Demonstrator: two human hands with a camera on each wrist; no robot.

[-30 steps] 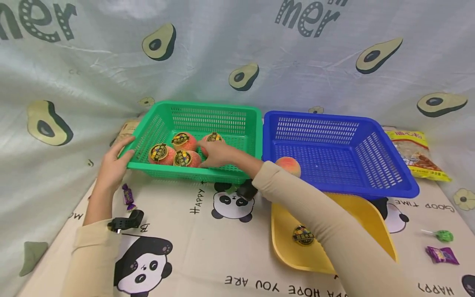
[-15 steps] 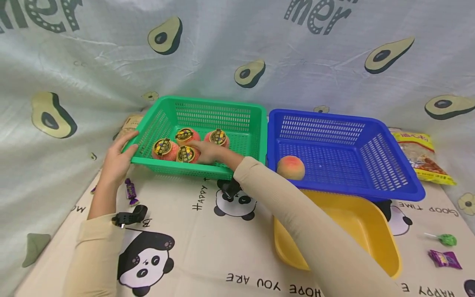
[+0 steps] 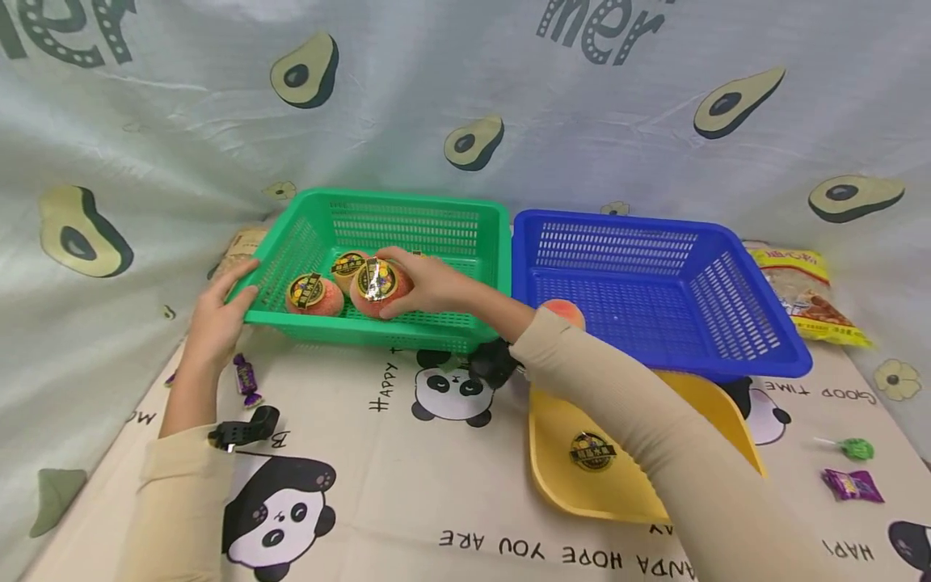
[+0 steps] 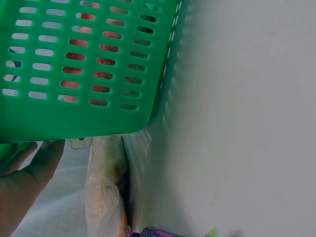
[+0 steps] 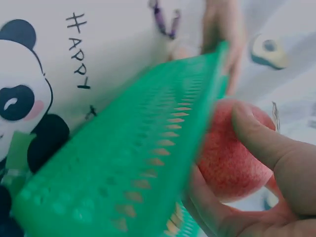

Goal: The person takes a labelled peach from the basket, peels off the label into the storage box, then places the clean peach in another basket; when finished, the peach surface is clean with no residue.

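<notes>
Round pink-red peach with black-gold sticker is at the near side of the green slotted plastic basket. Right hand pinches it, thumb and fingers spread fruit-wide. Left hand grips basket's left rim. Behind: another stickered peach.

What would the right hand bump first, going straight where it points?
Probably the peach just beyond the one in the right hand; depth is unclear, so it might pass above.

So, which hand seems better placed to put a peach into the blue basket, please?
Probably the right hand: it grips a peach and is nearer the blue basket, while the left hand holds the green basket.
</notes>
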